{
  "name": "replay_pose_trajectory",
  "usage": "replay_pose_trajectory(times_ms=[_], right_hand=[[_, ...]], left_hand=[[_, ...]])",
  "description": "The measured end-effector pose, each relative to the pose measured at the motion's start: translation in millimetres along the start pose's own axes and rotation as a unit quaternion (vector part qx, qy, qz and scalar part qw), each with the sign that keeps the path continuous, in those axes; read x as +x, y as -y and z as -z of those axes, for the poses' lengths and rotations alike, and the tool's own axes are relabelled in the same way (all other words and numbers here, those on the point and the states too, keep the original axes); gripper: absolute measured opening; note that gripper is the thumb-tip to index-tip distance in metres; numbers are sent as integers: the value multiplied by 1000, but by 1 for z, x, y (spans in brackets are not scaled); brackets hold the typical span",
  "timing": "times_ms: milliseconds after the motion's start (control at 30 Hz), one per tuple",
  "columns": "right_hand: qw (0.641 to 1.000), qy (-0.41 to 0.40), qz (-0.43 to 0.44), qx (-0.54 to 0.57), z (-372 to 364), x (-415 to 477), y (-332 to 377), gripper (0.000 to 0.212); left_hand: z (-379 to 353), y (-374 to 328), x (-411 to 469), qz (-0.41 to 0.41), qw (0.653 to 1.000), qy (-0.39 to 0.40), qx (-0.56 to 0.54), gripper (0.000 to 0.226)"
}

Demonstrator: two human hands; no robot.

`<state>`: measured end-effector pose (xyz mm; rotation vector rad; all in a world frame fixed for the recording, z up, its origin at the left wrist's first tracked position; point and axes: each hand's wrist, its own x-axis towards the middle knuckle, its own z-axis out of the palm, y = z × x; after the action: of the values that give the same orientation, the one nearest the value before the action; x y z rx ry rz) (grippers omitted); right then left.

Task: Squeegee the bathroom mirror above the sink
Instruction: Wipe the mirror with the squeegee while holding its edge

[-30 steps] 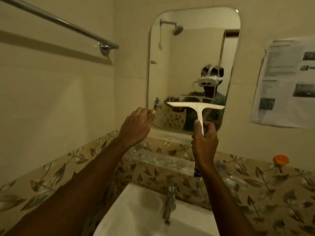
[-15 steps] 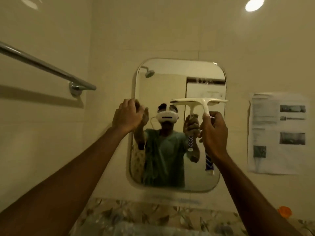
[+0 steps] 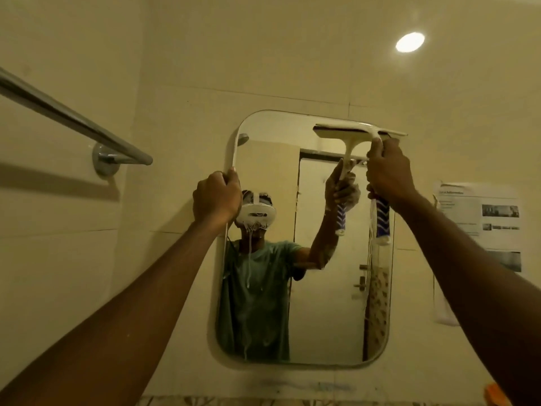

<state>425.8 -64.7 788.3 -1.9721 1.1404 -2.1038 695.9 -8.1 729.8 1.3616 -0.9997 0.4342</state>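
The rounded mirror [image 3: 322, 303] hangs on the cream wall ahead, with white streaks running down its glass. My right hand [image 3: 388, 171] grips the handle of a white squeegee [image 3: 351, 131], whose blade lies along the mirror's top right edge. Below my fist the blue-and-white end of the handle sticks out. My left hand [image 3: 216, 197] holds the mirror's left edge, fingers curled around the rim. The glass reflects a person in a green shirt with a white headset. The sink is out of view.
A chrome towel bar [image 3: 73, 124] runs along the left wall. A printed paper sheet [image 3: 483, 230] is stuck to the wall right of the mirror. An orange object [image 3: 496, 394] sits at the bottom right. A round ceiling light [image 3: 409, 42] glows above.
My right hand has raised the squeegee from mid-mirror to the top right edge. My left hand has closed on the mirror's left rim. The view has tilted upward, off the sink.
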Motion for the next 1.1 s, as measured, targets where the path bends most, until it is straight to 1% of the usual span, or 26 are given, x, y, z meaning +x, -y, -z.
replay_pose_trajectory(times_ms=[33, 100, 167, 267, 400, 500, 600, 700, 800, 933, 1000, 1067, 1100], right_hand=[[1000, 7, -1, -24, 0, 2, 2, 40], [999, 25, 0, -48, 3, -2, 4, 41], [998, 45, 1, -48, 4, -18, 0, 40], [996, 67, -20, -46, 1, -60, -21, 38], [992, 96, -43, -66, 3, -100, -38, 41], [991, 91, -65, -79, 14, -77, -19, 45], [996, 50, -27, -72, 21, -28, 10, 47], [996, 42, -13, -82, 22, -1, 28, 45], [992, 65, -26, -103, 21, -9, 22, 42], [986, 102, -56, -118, 20, -58, -8, 51], [981, 129, -77, -125, 24, -74, -11, 50], [975, 147, -86, -140, 31, -67, -2, 48], [975, 142, -82, -148, 34, -56, 7, 48]], left_hand=[[0, 0, 2, -3, 1000, -2, 5, 47], [-1, 0, 4, -11, 1000, -11, 13, 48], [-1, 1, 5, -20, 1000, -18, 14, 49], [-2, 3, 8, -30, 999, -28, 11, 47], [-5, 8, 12, -63, 997, -41, 14, 49], [-9, 13, 14, -95, 994, -56, 18, 53], [-10, 14, 14, -99, 993, -67, 23, 55], [-10, 13, 14, -88, 994, -60, 21, 57], [-14, 16, 15, -91, 994, -60, 14, 58], [-14, 17, 16, -99, 993, -58, 19, 58], [-13, 15, 16, -102, 993, -55, 25, 59], [-13, 15, 15, -108, 992, -58, 33, 60], [-13, 15, 15, -110, 991, -61, 38, 60]])
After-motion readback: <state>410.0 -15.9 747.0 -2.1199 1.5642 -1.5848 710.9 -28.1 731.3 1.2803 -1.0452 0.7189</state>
